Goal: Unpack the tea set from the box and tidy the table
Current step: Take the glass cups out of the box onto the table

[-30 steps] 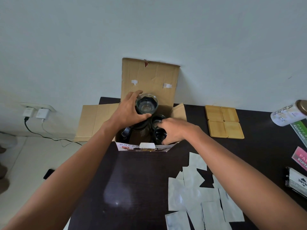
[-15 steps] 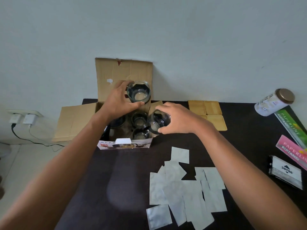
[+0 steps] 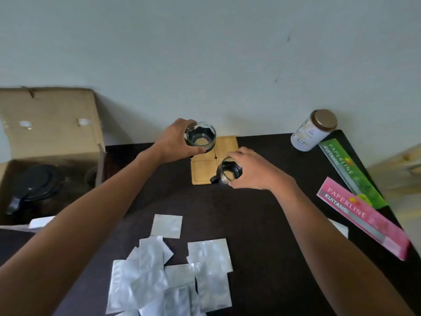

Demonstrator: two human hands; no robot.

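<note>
L hand [image 3: 175, 142] grips glass cup [image 3: 200, 137], upright, mouth up | R hand [image 3: 252, 171] grips 2nd cup [image 3: 227, 174], handle pointing left | both over coasters [image 3: 204, 171]

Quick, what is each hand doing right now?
Left hand: closed around a glass cup, over the wooden coasters.
Right hand: closed around another glass cup, at the coasters.

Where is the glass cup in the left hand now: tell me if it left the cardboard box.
Yes. The glass cup moved right, from above the cardboard box to over the bamboo coasters.
</note>
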